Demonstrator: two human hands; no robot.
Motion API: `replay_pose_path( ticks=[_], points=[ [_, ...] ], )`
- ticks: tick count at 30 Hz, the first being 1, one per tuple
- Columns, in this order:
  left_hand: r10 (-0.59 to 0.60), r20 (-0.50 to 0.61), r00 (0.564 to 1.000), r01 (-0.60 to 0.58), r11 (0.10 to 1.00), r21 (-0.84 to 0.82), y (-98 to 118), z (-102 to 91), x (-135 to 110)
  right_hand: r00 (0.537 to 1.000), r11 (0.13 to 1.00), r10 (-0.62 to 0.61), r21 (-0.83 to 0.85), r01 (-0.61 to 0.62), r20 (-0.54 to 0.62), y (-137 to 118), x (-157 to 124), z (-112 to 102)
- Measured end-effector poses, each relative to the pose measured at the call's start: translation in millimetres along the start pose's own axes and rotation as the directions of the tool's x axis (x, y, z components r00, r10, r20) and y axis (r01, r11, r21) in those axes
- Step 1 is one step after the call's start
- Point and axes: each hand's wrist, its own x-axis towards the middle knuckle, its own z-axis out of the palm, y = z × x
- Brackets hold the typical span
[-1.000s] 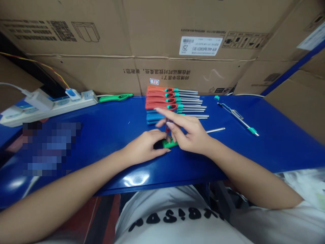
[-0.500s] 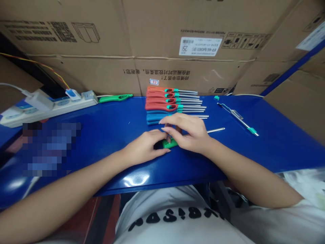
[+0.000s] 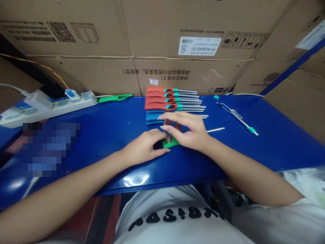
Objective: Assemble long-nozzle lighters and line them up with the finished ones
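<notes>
On the blue table lies a green-handled stick lighter (image 3: 173,142), its thin metal tube pointing right. My left hand (image 3: 146,145) is closed around the handle's left end, with thumb and index finger gripping it. Just above the handle is my right hand (image 3: 189,130), fingers bent and pinched together. A thin dark sliver seems to show beneath those fingers, too small to name. Part of the handle is hidden under my right hand. Directly behind the hands is a row of red, orange and blue stick lighters (image 3: 159,100) with metal tubes.
Near the power strip (image 3: 61,105) at left lies a green lighter shell (image 3: 115,98). A metal tube with wires and teal parts (image 3: 241,119) rests at right. Cardboard (image 3: 101,73) stands along the back. Close to the shell is a tiny pin-like piece (image 3: 128,123).
Almost nothing differs. My right hand has shifted very slightly left and up over the green handle, while my left hand keeps its grip.
</notes>
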Motion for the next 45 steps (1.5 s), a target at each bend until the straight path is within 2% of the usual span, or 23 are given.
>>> replay_pose_path(
  ticks=[3,5,9,11,15,19,23,26,28,34,40,45],
  points=[
    [-0.004,0.004,1.0,0.004,1.0,0.013,-0.1,0.1,0.1,0.994,0.99,-0.107,-0.094,0.109,0.03,2.0,-0.1,-3.2],
    [-0.001,0.005,1.0,0.001,1.0,0.007,0.2,-0.2,0.3,0.991,0.991,-0.118,-0.048,0.121,0.064,0.1,1.0,-4.9],
    [-0.008,0.011,1.0,0.008,1.0,-0.007,1.3,-0.9,0.9,0.987,0.978,0.078,0.179,-0.102,0.137,-5.3,4.9,-7.3],
    [-0.012,0.012,1.0,0.012,1.0,-0.009,1.6,-0.8,0.9,0.985,0.971,0.103,0.202,-0.13,0.14,-5.6,6.9,-8.8],
    [-0.016,-0.005,1.0,0.016,1.0,-0.015,1.3,0.6,0.7,0.999,0.996,0.015,0.088,-0.019,0.036,-3.0,8.8,-11.1],
    [-0.004,-0.029,1.0,0.004,1.0,-0.011,1.2,1.7,1.1,1.0,1.0,-0.007,0.023,0.007,0.019,-1.5,7.6,-10.4],
    [0.012,-0.044,0.999,-0.012,1.0,-0.007,0.3,2.1,1.1,0.993,0.997,-0.07,0.03,0.068,0.099,-3.2,6.1,-9.2],
    [0.017,-0.049,0.999,-0.017,1.0,0.005,-1.1,3.1,0.5,0.983,0.991,-0.056,0.131,0.033,0.173,-6.3,5.9,-9.0],
    [0.012,-0.06,0.998,-0.01,1.0,0.02,-1.9,4.2,0.2,0.983,0.988,-0.057,0.154,0.03,0.174,-8.1,5.9,-8.8],
    [0.03,-0.081,0.996,-0.028,0.999,0.019,-4.2,7.8,0.0,0.975,0.987,-0.152,0.083,0.14,0.163,-9.7,4.0,-8.4],
    [0.024,-0.1,0.995,-0.024,1.0,0.009,-3.2,10.1,0.6,0.971,0.985,-0.17,0.014,0.17,0.17,-12.0,3.2,-7.4],
    [-0.01,-0.104,0.995,0.011,1.0,0.007,2.0,12.8,1.0,0.977,0.987,-0.138,-0.064,0.151,0.164,-13.3,1.4,-3.6]
  ],
)
